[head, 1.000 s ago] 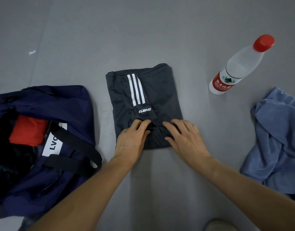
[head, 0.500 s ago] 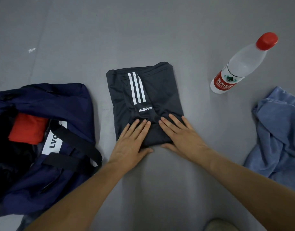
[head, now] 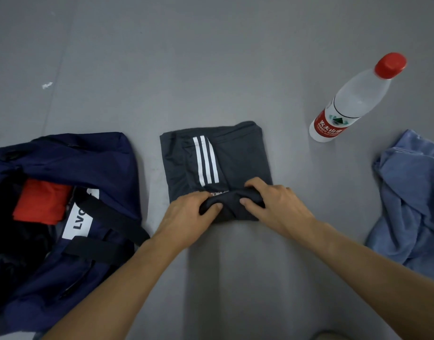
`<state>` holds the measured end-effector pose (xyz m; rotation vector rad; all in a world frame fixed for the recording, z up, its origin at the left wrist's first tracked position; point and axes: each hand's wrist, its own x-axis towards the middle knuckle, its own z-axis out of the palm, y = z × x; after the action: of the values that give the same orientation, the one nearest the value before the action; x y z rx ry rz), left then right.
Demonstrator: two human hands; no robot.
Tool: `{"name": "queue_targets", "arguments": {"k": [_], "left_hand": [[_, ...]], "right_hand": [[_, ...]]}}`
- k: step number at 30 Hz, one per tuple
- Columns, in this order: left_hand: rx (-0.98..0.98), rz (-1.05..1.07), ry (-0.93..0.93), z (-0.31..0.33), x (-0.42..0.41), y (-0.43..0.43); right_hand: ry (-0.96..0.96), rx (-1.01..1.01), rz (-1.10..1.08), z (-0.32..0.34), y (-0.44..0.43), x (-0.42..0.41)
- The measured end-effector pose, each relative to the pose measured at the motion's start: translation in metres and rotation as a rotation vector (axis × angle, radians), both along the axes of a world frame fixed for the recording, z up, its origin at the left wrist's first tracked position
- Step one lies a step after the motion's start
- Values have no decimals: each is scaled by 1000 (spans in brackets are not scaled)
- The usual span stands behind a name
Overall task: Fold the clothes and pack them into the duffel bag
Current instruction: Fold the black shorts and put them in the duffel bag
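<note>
You are on a bare, matte grey floor [head: 211, 57] indoors, with a duffel bag [head: 64, 153] and a water bottle [head: 353, 99] set straight on it; the kind of room does not show.

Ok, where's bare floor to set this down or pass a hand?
Widest: the grey floor beyond the dark garment, from duffel bag to water bottle. Also the strip between dark garment and blue cloth. Tight: the gap between duffel bag and dark garment.

Both the left hand [head: 186, 214] and right hand [head: 277, 204], flat before, now grip the dark shorts' [head: 235, 158] rolled near edge.
</note>
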<state>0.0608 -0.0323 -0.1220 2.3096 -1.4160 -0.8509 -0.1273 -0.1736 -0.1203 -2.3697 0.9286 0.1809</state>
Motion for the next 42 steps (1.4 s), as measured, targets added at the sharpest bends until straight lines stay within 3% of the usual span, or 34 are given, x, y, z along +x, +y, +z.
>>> {"name": "queue_targets", "arguments": {"k": [3, 6, 9, 12, 19, 27, 31, 33, 36, 39, 42], "left_hand": [[100, 31, -159, 2, 0, -4], [-46, -29, -411, -5, -5, -5], [-260, -128, -528, -16, -6, 1], [-328, -288, -579, -28, -10, 14], [6, -367, -419, -38, 2, 32], [-107, -147, -184, -27, 8, 17], [-158, -99, -161, -21, 14, 15], [-149, -85, -146, -14, 13, 12], [-31, -6, -34, -1, 15, 5], [26, 7, -67, 3, 15, -4], [23, 4, -277, -5, 16, -10]], "right_hand": [[3, -184, 16, -10, 4, -1], [-167, -516, 193, -26, 15, -4], [-199, -547, 361, -42, 30, -9], [1, -419, 388, -51, 34, -14], [111, -347, 394, -52, 9, -3], [-85, -347, 328, -49, 1, -13], [-228, -292, 250, -40, 1, -13], [-212, -167, 176, -26, 0, -9], [-32, 23, 49, -8, -8, -6], [88, -51, 24, -4, -7, -1], [-58, -332, 15, -15, -1, 3]]}}
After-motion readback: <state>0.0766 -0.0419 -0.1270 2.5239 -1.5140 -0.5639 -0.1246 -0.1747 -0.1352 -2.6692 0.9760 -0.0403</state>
